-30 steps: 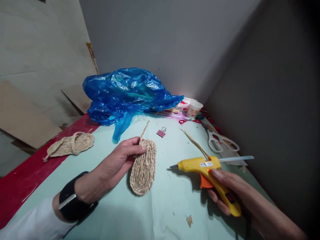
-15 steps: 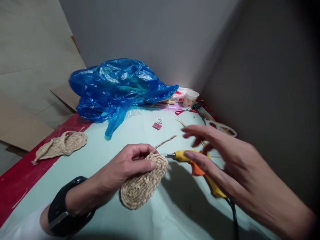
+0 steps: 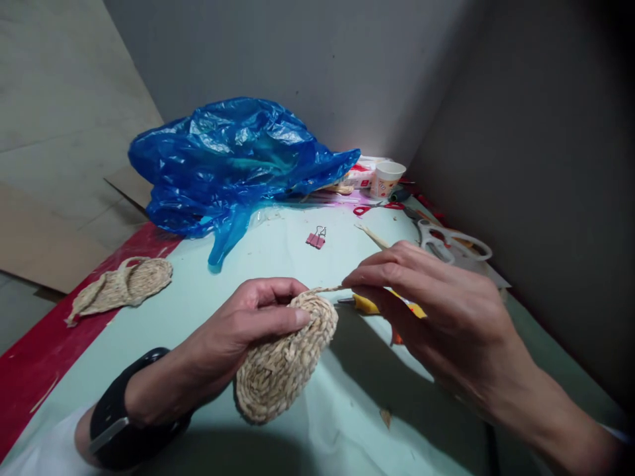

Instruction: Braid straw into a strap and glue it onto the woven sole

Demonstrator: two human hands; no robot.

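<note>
My left hand (image 3: 262, 314) grips a small woven straw sole (image 3: 285, 370), an oval coil of braided fibre, with the thumb on top and fingers behind. From its upper end runs a thin loose straw cord (image 3: 325, 289). My right hand (image 3: 421, 304) pinches the free end of that cord between thumb and fingertips, drawing it out to the right. Partly hidden under the right hand lies a yellow glue gun (image 3: 366, 304) with an orange trigger, its metal nozzle pointing at the sole.
A small woven slipper (image 3: 143, 281) lies on the left by the red strip (image 3: 30, 350). Behind are a crumpled blue plastic bag (image 3: 233, 158), a pink binder clip (image 3: 316, 238), a paper cup (image 3: 387, 180), red-handled scissors (image 3: 377, 208) and white-handled scissors (image 3: 454, 239).
My right hand has come down and left from its open pose and taken hold of the cord's end. The cord, formerly sticking up, now stretches sideways. My left hand keeps its hold.
</note>
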